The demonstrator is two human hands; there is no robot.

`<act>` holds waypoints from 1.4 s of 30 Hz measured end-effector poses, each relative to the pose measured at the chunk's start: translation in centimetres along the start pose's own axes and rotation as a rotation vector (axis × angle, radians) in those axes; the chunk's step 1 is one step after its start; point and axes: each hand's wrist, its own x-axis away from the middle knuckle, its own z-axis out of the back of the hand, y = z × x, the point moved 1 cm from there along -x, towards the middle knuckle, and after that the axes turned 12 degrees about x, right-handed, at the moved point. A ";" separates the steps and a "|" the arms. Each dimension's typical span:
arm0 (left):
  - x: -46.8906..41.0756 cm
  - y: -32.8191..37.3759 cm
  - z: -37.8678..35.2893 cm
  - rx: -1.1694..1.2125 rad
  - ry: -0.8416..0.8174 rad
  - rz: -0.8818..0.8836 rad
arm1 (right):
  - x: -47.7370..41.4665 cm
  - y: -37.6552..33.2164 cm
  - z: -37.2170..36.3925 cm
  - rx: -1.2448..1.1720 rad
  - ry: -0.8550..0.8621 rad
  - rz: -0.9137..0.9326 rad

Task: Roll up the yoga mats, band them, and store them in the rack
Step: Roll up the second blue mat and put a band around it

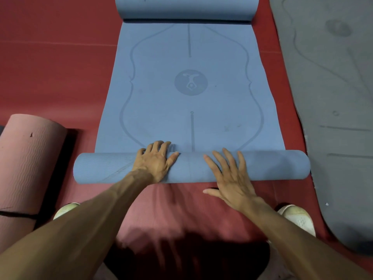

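**Two open hands pressing on a half-rolled blue mat**

Through the head camera I am looking down at a blue yoga mat (222, 63) that is lying lengthwise on the red floor (50, 67), running away from the person. Its near end is wound into a tight roll (272, 166), which is lying crosswise just in front of the person. Its far end (187, 8) is curling up on itself at the top of the view. The flat stretch between them is showing a round emblem (191, 82).

The left hand (155, 160) is pressing palm-down on the roll, left of its middle. Its fingers are draping over the top toward the flat part, and it is gripping nothing. The right hand (230, 174) is resting just right of the middle, fingers spread and straight on the roll, the heel hanging off the near side. It too is lying open, holding nothing.

A pink mat (26, 158), already rolled, is lying to the left, near the blue roll's left end, with a black band (18, 215) crossing it lower down. A grey mat (333, 98) is lying flat to the right, with a strip of red floor between it and the blue one. A white shoe (66, 209) is showing outside the left forearm and a second shoe (296, 217) outside the right. The pinkish patch under the forearms is blurring, and I cannot tell what it is.
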 end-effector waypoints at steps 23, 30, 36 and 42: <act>1.3 1.4 1.6 -0.122 0.143 -0.114 | -8.8 4.4 3.0 -0.357 -0.541 -0.009; 6.5 1.9 -1.1 -0.113 0.157 -0.028 | -6.3 2.7 4.0 -0.453 -0.800 0.018; 7.4 1.4 -2.3 -0.180 0.077 -0.068 | -4.5 1.6 3.3 -0.404 -0.717 0.032; 5.6 1.2 -1.6 -0.208 0.006 -0.068 | -2.8 1.3 2.6 -0.288 -0.426 0.047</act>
